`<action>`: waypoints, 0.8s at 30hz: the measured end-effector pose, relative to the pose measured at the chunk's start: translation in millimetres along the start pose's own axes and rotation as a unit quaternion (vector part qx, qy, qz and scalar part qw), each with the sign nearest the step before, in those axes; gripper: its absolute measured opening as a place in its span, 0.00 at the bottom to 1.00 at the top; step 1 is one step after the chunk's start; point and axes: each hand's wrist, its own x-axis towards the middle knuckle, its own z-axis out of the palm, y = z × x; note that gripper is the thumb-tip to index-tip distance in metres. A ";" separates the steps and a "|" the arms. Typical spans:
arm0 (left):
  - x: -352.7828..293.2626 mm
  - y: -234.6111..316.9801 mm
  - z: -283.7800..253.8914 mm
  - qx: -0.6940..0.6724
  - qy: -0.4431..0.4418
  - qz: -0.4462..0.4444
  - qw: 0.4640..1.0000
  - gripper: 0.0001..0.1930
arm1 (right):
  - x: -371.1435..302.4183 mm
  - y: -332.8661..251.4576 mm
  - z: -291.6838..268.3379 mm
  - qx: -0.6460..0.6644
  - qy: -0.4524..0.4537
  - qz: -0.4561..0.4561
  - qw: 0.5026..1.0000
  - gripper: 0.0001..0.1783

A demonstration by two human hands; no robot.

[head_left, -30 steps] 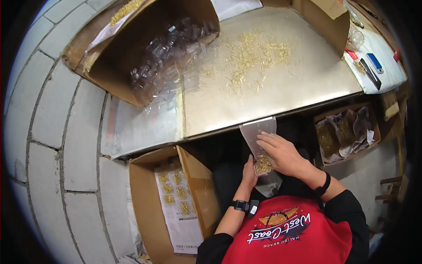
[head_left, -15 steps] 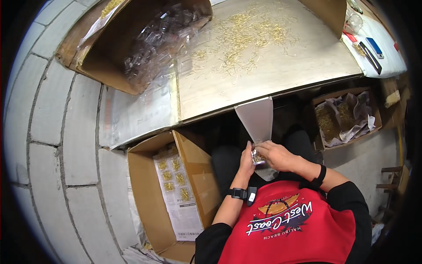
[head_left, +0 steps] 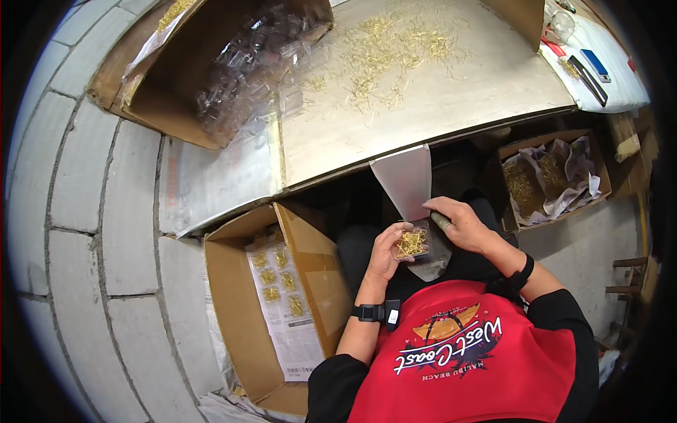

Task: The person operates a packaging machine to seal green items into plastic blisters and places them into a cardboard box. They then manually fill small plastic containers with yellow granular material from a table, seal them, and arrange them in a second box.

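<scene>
- Change: my right hand (head_left: 457, 221) has come off the box (head_left: 412, 243); half a second ago both hands were on it.
- Right hand: fingers partly curled, beside the chute's lower right edge. No pins visible in it. Can't tell if it touches the chute (head_left: 403, 180).
- Left hand (head_left: 384, 254): gripping the box by its left side, over my lap, just under the chute's lower end. Contact with the chute unclear.
- Box: clear, gold pins heaped inside, now in plain view. Reads as filled, so the loading part looks done for this one.
- Chute: pale, hangs off the table's (head_left: 338, 158) front edge, no pins visible on it; a second ago my right hand was on it.
- Loose pins (head_left: 395, 53): plenty left toward the table's far edge.
- Carton (head_left: 310, 247) below the table's front left corner: same six gold piles (head_left: 288, 281), so this box isn't added yet.
</scene>
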 end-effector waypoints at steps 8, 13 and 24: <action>-8.6 24.4 27.8 0.015 -0.023 0.012 1.000 0.17 | 20.2 -19.8 23.9 -0.028 -0.060 -0.012 0.998 0.10; -10.4 23.6 23.8 0.009 -0.016 0.053 0.998 0.16 | 13.6 -23.1 26.7 -0.019 0.026 -0.109 0.993 0.10; -13.0 27.4 26.4 -0.055 0.004 0.057 0.997 0.18 | 6.5 -26.1 22.8 -0.077 0.020 -0.154 0.985 0.17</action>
